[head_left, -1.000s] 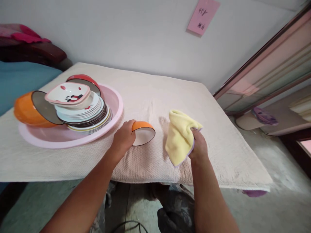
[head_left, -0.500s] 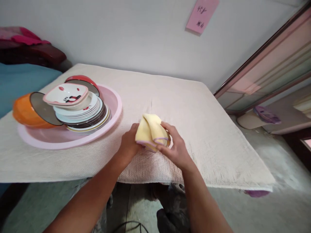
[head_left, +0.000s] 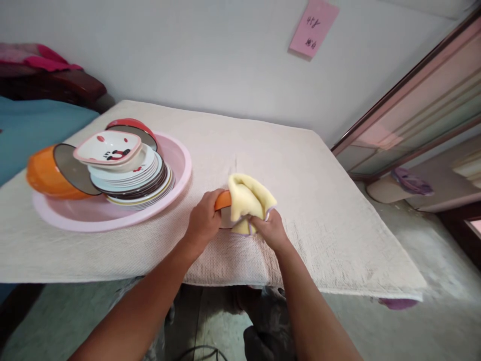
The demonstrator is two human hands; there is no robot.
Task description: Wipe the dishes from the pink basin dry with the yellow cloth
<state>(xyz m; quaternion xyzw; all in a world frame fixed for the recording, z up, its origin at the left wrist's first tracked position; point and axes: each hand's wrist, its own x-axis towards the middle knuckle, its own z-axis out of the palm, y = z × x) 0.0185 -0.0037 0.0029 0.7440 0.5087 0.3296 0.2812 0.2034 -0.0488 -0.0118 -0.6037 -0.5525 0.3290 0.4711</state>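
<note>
My left hand (head_left: pixel 204 216) is closed on the left side of a bowl (head_left: pixel 223 200) with an orange outside and a greyish inside. A yellow cloth (head_left: pixel 247 198) with purple edging drapes over most of this bowl and hides its right part. From the right, my right hand (head_left: pixel 271 230) grips the cloth, the thumb pressing it against the near side of the bowl. The fingers of that hand are mostly hidden behind the cloth. Both hands are above the near edge of the table.
To the left, a pink basin (head_left: pixel 184 165) holds stacked plates (head_left: pixel 150 183), a white patterned bowl (head_left: pixel 108 145), another orange bowl (head_left: pixel 48 175) and a red one (head_left: pixel 131 125). The table has a cream cover (head_left: pixel 326 215). A wall with a pink note (head_left: pixel 313 29) stands behind.
The cloth has shifted right and been turned, uncovering the bowl's orange rim and inside at the left. My right hand has changed its grip on the cloth. The view has moved slightly.
</note>
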